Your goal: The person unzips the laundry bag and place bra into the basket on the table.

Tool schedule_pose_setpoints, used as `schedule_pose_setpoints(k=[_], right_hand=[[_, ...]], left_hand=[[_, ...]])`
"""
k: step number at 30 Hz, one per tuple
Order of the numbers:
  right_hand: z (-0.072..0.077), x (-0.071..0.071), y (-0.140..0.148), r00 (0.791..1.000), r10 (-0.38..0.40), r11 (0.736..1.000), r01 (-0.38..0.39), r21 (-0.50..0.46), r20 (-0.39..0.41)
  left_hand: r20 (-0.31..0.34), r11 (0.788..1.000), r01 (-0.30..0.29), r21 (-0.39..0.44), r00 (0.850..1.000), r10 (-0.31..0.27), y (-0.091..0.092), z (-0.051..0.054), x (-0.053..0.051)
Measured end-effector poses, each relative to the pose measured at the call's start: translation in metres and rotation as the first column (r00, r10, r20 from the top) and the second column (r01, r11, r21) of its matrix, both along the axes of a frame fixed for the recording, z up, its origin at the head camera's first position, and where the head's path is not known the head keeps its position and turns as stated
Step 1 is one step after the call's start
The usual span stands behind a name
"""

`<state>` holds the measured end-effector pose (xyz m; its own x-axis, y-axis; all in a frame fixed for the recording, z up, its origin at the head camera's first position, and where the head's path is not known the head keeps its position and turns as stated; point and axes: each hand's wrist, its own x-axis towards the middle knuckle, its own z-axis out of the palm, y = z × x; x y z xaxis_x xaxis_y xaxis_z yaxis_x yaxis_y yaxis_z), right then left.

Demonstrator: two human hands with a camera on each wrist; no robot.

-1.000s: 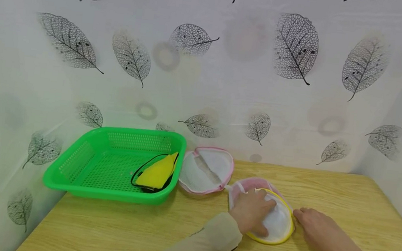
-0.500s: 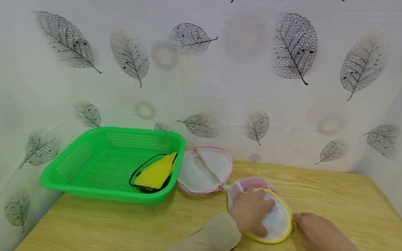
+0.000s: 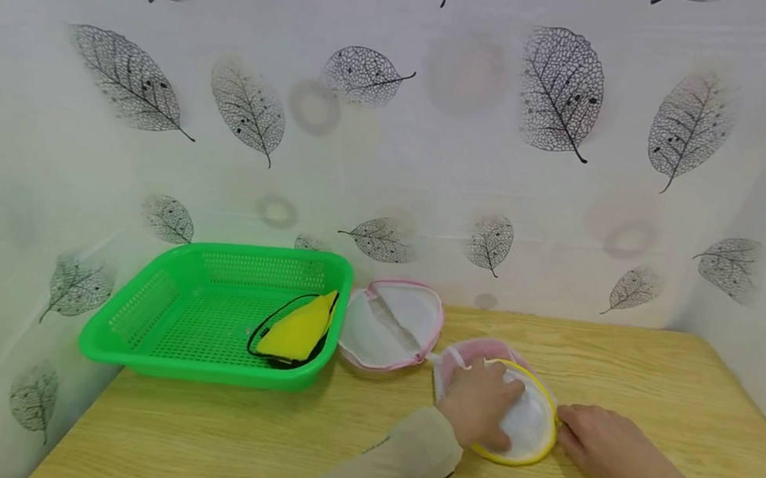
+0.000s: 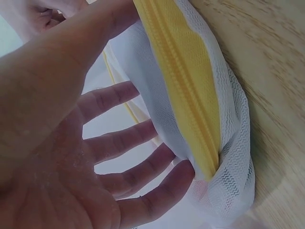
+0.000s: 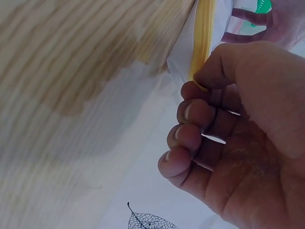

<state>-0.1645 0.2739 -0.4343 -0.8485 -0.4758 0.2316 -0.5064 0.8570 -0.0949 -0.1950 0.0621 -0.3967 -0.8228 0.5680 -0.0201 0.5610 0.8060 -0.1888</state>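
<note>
The yellow-rimmed mesh bag (image 3: 531, 431) is lying on the worktop (image 3: 665, 378), contents not showing. Left hand (image 3: 482, 402) is resting spread fingers against it; right hand (image 3: 597, 441) is pinching its zip edge (image 5: 203, 40). Risk: zip jamming if loose mesh is bunching alongside. Green basket (image 3: 212, 372) is holding a yellow item (image 3: 297, 329).

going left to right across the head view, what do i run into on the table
Green basket with a yellow item in its right end → pink-edged mesh bag → yellow-edged mesh bag with the left grip on it → right grip, pinching that bag's edge.
</note>
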Motion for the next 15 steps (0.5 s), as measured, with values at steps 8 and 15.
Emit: schedule_pose_setpoints(k=[8,15], right_hand=[[-0.0002,0.0002,0.0009,0.999,0.021,1.0,-0.022,-0.008,-0.033],[-0.0019,0.0016,0.001,1.0,0.015,1.0,-0.015,-0.015,-0.017]], left_hand=[[0.003,1.0,-0.002,-0.001,1.0,0.002,0.0008,0.0008,0.0004],[0.004,1.0,0.003,0.008,1.0,-0.003,0.0004,0.0001,-0.0004]])
